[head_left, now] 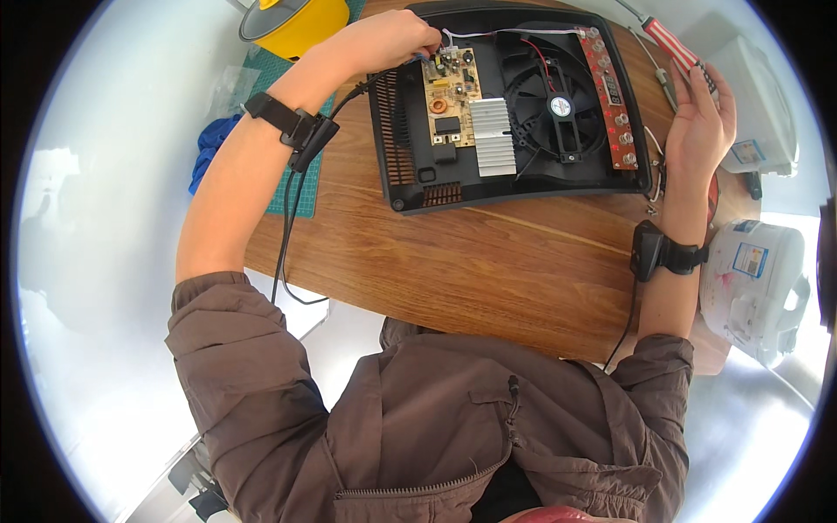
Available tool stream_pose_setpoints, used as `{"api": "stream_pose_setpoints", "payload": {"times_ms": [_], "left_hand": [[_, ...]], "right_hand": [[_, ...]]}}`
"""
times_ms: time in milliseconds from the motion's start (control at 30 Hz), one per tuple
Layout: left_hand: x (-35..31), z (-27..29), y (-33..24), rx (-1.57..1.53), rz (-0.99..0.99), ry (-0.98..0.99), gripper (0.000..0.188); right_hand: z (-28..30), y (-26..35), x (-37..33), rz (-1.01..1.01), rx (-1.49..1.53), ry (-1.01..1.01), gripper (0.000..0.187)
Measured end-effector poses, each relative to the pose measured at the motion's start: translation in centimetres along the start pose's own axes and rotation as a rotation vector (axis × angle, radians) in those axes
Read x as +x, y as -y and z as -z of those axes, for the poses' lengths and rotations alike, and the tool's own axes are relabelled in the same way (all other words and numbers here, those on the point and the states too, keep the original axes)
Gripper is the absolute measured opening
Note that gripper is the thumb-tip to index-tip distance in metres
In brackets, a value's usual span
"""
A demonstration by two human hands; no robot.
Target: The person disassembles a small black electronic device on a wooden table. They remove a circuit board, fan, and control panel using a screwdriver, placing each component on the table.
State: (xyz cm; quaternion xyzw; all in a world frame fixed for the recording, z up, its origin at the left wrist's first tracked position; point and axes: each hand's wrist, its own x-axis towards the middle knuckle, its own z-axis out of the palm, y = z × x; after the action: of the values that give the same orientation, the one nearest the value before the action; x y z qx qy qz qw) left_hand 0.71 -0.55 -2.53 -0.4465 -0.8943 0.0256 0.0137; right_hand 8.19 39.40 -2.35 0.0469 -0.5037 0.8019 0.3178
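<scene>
An opened black induction cooker housing (488, 196) lies on the wooden table. In it are a tan circuit board (447, 96), a silver finned heat sink (493, 139), a black fan (558, 131) and a long red control board (609, 105). My left hand (388, 42) is at the circuit board's far-left corner, its fingers closed near the wire ends; what they pinch is hidden. To the right of the housing, my right hand (702, 118) grips a screwdriver (676, 44) by its red, white and blue handle, the shaft pointing away to the far left.
A black power cord (362, 90) runs beneath my left forearm. Left of the housing are a green cutting mat (305, 187), a blue cloth (212, 148) and a yellow pot (301, 30). White plastic containers (754, 283) stand at the right, near a thin grey-handled tool (667, 87).
</scene>
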Motion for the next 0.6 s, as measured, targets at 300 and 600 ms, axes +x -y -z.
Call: {"api": "stream_pose_setpoints", "payload": {"times_ms": [300,600], "left_hand": [[0.0,0.4,0.3,-0.061,-0.034,-0.017,0.011],[0.6,1.2,-0.1,-0.047,0.092,0.096,0.007]], "right_hand": [[0.3,0.1,0.2,0.0,0.001,0.009,0.022],[-0.3,0.3,-0.4,-0.027,-0.018,0.009,0.024]]}}
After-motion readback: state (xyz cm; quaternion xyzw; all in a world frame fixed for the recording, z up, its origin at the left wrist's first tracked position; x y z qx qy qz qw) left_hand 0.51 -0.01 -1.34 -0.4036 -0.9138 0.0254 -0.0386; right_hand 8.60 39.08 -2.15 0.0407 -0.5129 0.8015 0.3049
